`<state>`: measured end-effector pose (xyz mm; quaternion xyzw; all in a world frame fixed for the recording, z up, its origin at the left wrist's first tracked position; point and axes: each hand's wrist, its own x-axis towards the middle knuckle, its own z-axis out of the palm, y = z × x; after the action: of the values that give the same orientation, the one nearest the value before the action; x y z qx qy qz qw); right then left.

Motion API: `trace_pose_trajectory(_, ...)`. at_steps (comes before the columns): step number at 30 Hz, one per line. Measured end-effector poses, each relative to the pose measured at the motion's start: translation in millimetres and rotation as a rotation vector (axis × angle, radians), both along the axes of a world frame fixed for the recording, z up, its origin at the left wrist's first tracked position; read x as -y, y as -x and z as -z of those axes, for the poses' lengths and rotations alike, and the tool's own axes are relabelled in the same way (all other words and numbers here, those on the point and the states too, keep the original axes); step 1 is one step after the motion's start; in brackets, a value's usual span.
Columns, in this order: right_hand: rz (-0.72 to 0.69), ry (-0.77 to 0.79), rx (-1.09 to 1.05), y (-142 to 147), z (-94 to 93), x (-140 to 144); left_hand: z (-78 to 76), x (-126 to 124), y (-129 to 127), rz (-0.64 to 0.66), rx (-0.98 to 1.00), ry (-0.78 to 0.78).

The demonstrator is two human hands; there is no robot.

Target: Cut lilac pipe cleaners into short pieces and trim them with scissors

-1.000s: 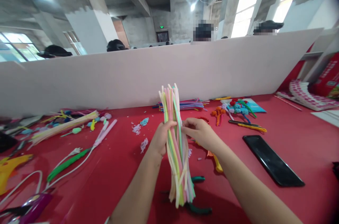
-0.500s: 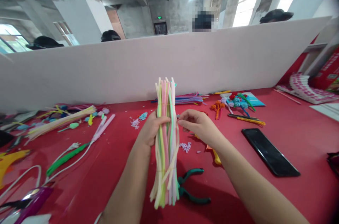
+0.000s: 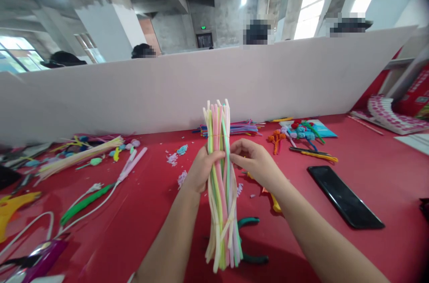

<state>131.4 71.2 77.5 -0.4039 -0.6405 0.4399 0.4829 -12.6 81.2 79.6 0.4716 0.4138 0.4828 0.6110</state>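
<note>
A thick bundle of pastel pipe cleaners (image 3: 221,185) stands upright over the red table (image 3: 335,247). My left hand (image 3: 201,169) is wrapped around its middle from the left side. My right hand (image 3: 254,162) comes in from the right, its fingertips pinching strands at the bundle's right edge. Green-handled pliers (image 3: 250,240) lie on the table just behind the bundle's lower end.
A black phone (image 3: 345,197) lies to the right. Finished pipe-cleaner flowers (image 3: 298,133) and a flat pile of coloured pipe cleaners (image 3: 241,127) sit by the white partition (image 3: 167,91). More stems, cables and a glue gun (image 3: 36,258) crowd the left side. Other people's heads show beyond the partition.
The bundle dipped left half a second ago and has since come back to the right, still upright. My right fingers, briefly apart from it, pinch its strands again.
</note>
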Motion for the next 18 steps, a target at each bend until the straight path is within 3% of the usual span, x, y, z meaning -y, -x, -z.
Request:
trace_pose_trajectory(6,0.088,-0.031,0.091,5.1,3.4,1.2,-2.4,4.3,-7.7,0.048,0.081,-0.015)
trace_pose_trajectory(10,0.021,-0.001,0.007,2.4,2.9,0.7,-3.5,5.7,-7.5,0.001,0.01,-0.014)
trace_pose_trajectory(14,-0.075,0.099,-0.093,-5.1,-0.5,-1.8,-1.5,3.3,-4.5,-0.039,0.087,0.08)
trace_pose_trajectory(18,-0.007,0.034,-0.087,-6.3,-1.5,-2.1,0.3,1.1,-4.7,-0.08,0.186,0.165)
